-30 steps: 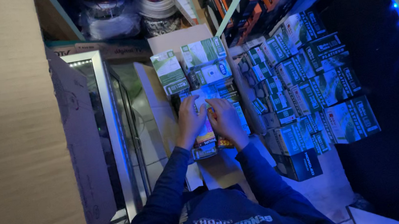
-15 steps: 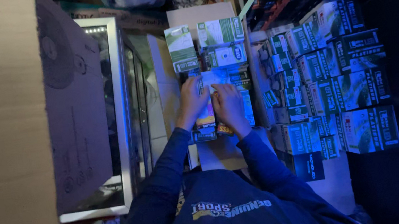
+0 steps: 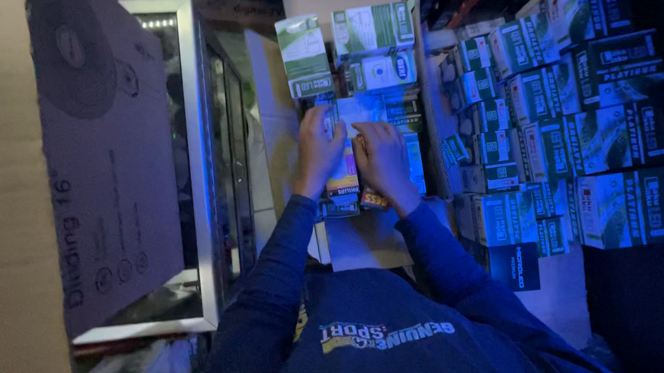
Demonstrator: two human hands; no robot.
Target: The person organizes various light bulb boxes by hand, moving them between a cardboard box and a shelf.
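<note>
Hands first, in the head view: your left hand and right hand both clasp a small box at the middle of the open carton. Packed boxes crowd it, so a careless tug could drag neighbours loose and topple the stacked boxes at the carton's right edge.
</note>
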